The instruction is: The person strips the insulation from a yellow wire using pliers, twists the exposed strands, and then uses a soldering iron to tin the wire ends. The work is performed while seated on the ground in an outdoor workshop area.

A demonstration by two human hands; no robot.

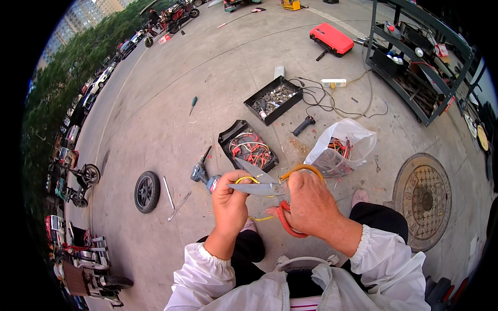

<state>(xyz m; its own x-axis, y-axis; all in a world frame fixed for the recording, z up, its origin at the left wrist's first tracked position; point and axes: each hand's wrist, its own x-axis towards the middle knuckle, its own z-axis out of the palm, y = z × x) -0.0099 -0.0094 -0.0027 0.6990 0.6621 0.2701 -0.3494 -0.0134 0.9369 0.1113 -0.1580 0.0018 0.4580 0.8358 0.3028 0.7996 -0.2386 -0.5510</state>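
while the left grip [231, 201] pinches a yellow wire [247, 178], the right grip [315, 205] wraps around orange-and-red-handled scissors [274, 188], their blades [257, 171] standing apart.

Soft, even daylight; faint shadows on concrete ground [135, 119]; fisheye bends edges, black corners; left-rim trees [54, 78] soft.

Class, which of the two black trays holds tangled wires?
The tray nearer the scissors: red and white wires lie in it, whereas the farther tray holds small loose parts.
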